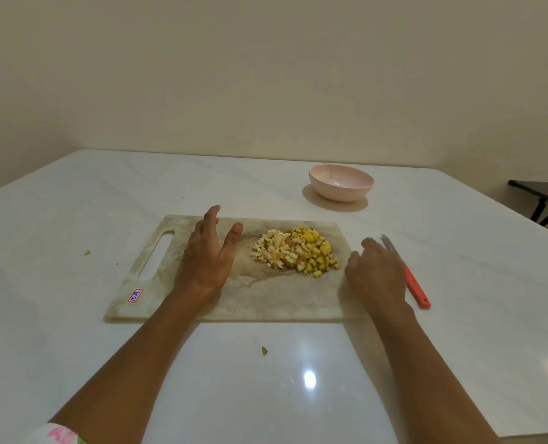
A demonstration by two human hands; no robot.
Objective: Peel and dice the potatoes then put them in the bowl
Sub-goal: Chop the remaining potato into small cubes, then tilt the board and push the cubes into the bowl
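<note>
Diced potato (295,251) lies in a loose heap on the cutting board (266,296), towards the board's far right part; the pieces nearer the board's middle are pale with brownish edges, and those at the right of the heap are yellow. The board is a worn, marbled slab with a slot handle (156,253) at its left end and a small red-bordered sticker (135,296) near its front left corner. The left hand (207,254) stands on edge on the board just left of the heap, fingers straight and together, thumb spread away from them, palm facing the potato and holding nothing. The right hand (375,270) rests at the board's right edge, just right of the heap, its fingers curled loosely downward and empty. A knife (407,274) with a red handle lies on the white table (74,203) just right of the board, partly hidden behind the right hand. A pink bowl (341,183) stands beyond the board's far right corner, well apart from it, with no potato visible inside. A small scrap (264,350) lies on the table in front of the board.
</note>
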